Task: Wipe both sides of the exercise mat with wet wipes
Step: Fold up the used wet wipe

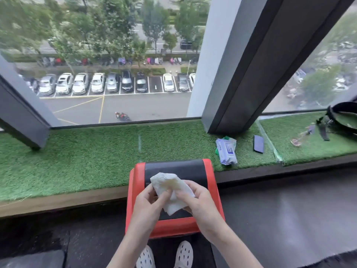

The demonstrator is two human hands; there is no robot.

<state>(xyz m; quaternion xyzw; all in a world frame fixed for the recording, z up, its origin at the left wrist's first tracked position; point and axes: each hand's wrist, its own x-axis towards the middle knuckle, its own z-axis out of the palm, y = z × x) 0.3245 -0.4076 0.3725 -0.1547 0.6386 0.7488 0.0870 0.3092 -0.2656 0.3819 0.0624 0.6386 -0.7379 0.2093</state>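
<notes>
A red exercise mat (173, 167) with a black middle panel stands in front of me, its far end resting on the grass-covered window ledge (87, 159). Above it I hold a white wet wipe (170, 184), crumpled and slightly yellowed in the middle. My left hand (148, 206) pinches its lower left side, and my right hand (201, 204) pinches its right side. The pack of wet wipes (226, 150) lies on the ledge to the right of the mat.
A dark phone (258, 143) lies on the ledge right of the pack, with a black strap and bag (340, 120) farther right. Dark window pillars (251, 74) rise from the ledge. The floor (289, 209) is dark; my white shoes (164, 256) show below.
</notes>
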